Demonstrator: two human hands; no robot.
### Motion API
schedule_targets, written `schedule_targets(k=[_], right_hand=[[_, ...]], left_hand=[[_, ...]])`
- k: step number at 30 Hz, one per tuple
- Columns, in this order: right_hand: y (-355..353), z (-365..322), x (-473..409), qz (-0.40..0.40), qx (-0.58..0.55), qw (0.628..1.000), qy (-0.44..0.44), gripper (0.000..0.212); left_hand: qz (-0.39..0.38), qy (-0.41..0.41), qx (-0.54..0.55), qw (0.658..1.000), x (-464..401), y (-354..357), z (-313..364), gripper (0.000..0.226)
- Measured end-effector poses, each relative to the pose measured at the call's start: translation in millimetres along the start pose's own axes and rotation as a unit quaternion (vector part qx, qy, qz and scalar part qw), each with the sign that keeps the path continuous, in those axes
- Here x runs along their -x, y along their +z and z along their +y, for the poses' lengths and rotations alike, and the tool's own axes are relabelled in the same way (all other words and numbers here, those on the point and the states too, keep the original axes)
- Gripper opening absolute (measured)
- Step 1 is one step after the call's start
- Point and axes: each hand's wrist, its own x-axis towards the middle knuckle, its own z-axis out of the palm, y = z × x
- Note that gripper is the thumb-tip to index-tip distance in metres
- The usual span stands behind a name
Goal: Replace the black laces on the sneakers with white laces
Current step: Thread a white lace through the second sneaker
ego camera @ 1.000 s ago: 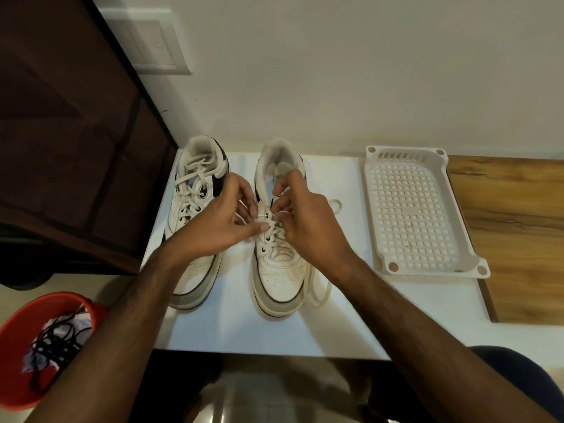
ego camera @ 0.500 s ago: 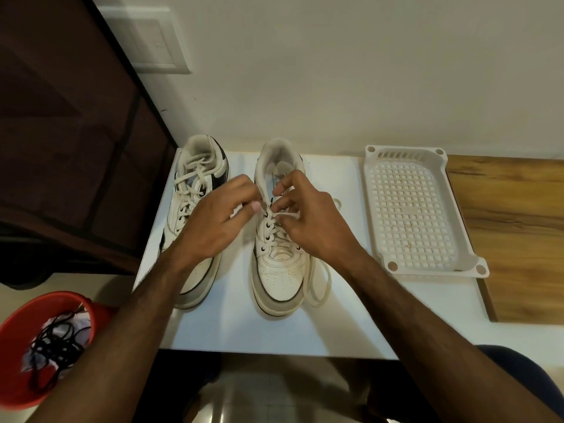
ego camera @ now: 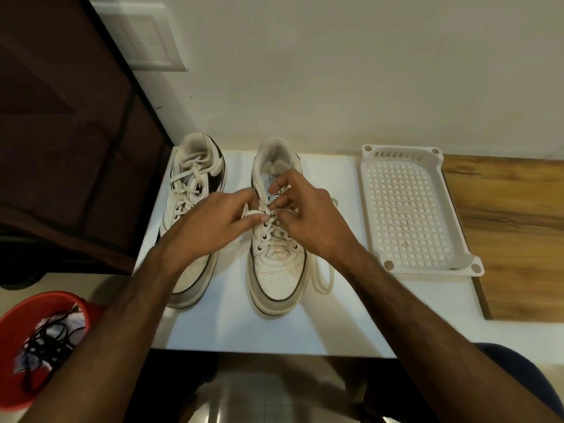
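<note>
From the head camera, two white sneakers stand side by side on a white table top, toes toward the person and heels toward the wall. The left sneaker is already threaded all the way up with a white lace, and the person's left forearm crosses over its toe end. The right sneaker is only partly done: a white lace runs through its lower eyelets, and a loose length of it trails off the shoe's right side and loops on the table just beside the sole. Both hands meet over the middle of that shoe. The left hand has its thumb and forefinger pinched on a bend of the white lace at the eyelet row, and the right hand has its fingers curled in on the lace close to the tongue, its forefinger raised and bent above the others; the fingertips of the two hands nearly touch. To the right of the shoes, well apart from them, a white perforated plastic tray lies partly on the white top and partly on a wooden surface. Down at the lower left, below table level, a red bucket holds a tangle of black laces.
</note>
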Motion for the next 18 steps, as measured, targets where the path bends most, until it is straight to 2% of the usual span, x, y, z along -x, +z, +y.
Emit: schedule_targets(k=[3, 4, 6, 7, 9, 11, 12, 13, 14, 16, 17, 18], right_hand=[[0, 2, -1, 0.000, 0.003, 1.000, 0.000, 0.032], [0, 2, -1, -0.001, 0.003, 1.000, 0.002, 0.032], [-1, 2, -1, -0.003, 0.001, 1.000, 0.004, 0.031], [-1, 2, -1, -0.005, 0.001, 1.000, 0.004, 0.031], [-2, 3, -1, -0.010, 0.001, 1.000, 0.005, 0.033], [-2, 2, -1, -0.015, 0.007, 1.000, 0.004, 0.036], [-2, 2, -1, -0.017, 0.009, 1.000, 0.003, 0.037], [-2, 2, -1, -0.018, 0.007, 1.000, 0.003, 0.037], [-2, 3, -1, -0.018, 0.001, 1.000, 0.003, 0.037], [-4, 2, -1, -0.017, -0.016, 1.000, 0.005, 0.035], [-4, 2, -1, -0.017, -0.020, 1.000, 0.006, 0.034], [-4, 2, -1, -0.017, -0.021, 1.000, 0.004, 0.032]], left_hand=[[0.022, 0.052, -0.007, 0.998, -1, 0, -3, 0.027], [0.034, 0.061, 0.027, 0.997, -1, 0, -3, 0.027], [0.079, 0.076, 0.169, 0.979, 0, -1, -3, 0.025], [0.117, 0.085, 0.258, 0.955, 1, -3, -2, 0.027], [0.186, 0.107, 0.416, 0.884, 3, -12, 0, 0.032], [0.194, 0.110, 0.535, 0.815, 6, -20, 4, 0.035], [0.189, 0.098, 0.554, 0.804, 7, -23, 7, 0.036], [0.184, 0.078, 0.538, 0.819, 8, -24, 8, 0.035], [0.174, 0.054, 0.485, 0.856, 8, -23, 11, 0.033], [0.108, 0.006, 0.303, 0.947, 5, -13, 12, 0.030], [0.065, -0.014, 0.213, 0.975, 4, -6, 12, 0.027], [0.034, -0.032, 0.149, 0.988, 2, 1, 11, 0.026]])
